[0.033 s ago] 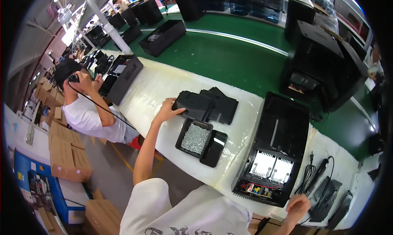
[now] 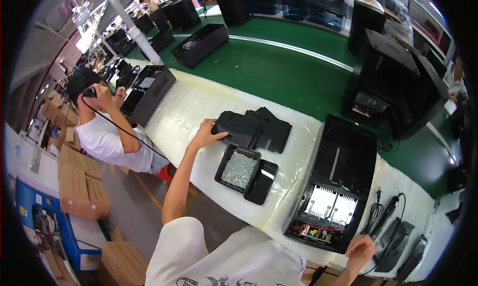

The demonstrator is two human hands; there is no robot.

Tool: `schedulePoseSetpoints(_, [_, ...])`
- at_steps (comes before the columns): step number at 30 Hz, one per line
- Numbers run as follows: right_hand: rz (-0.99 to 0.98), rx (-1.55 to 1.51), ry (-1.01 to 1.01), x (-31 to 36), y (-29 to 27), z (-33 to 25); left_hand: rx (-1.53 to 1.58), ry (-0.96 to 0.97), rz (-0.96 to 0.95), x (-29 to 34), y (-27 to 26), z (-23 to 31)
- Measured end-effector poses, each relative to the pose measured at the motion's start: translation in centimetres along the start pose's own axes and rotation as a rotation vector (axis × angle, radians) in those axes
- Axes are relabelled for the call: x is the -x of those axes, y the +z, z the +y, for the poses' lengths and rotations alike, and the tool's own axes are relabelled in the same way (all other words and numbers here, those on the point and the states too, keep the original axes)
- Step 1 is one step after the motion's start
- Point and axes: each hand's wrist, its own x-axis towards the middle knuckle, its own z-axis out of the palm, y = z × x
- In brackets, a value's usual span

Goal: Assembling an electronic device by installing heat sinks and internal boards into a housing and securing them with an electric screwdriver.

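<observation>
With thumb and fingers spread around its left end, my left hand [image 2: 205,133] grips a black plastic panel [image 2: 235,128], one of several stacked flat on the bench. Close in front of it stands a black tray [image 2: 222,184] full of small silvery screws. A shallow glossy black tray [image 2: 261,183] lies against its right side. My right hand [image 2: 360,250] is curled at the bench's near edge, beside the lower right corner of an opened black cabinet [image 2: 343,146]. Whatever its fingers may hold is hidden. Wiring and a circuit board [image 2: 313,233] show in the cabinet's near end.
Right of the cabinet lie a coiled black cable [image 2: 375,217], a dark corded hand tool [image 2: 386,214] and black plastic parts [image 2: 396,246]. A co-worker [image 2: 107,131] in white stands at left by another cabinet [image 2: 152,94]. Cardboard boxes [image 2: 82,191] are stacked behind. Large black cabinets [image 2: 393,81] stand beyond the bench.
The whole view has shifted slightly. Both hands stay where they were, the left on the black plastic panel and the right curled by the cabinet.
</observation>
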Motion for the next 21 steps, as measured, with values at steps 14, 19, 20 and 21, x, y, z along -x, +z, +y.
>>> schedulePoseSetpoints(14, [-0.236,0.117,-0.179,-1.6,7.3,-3.2,0.153,-0.032,0.277,1.1,-1.3,4.9])
schedulePoseSetpoints(19, [-0.241,0.055,-0.146,-1.7,7.0,-3.5,0.479,-0.172,0.295,0.8,-4.4,9.3])
schedulePoseSetpoints(20, [-0.258,0.046,-0.123,-1.8,7.0,-3.8,0.6,-0.242,0.339,0.6,-5.0,10.7])
schedulePoseSetpoints(21, [-0.239,0.047,-0.129,-2.0,6.9,-4.4,0.717,-0.309,0.385,0.6,-5.7,12.2])
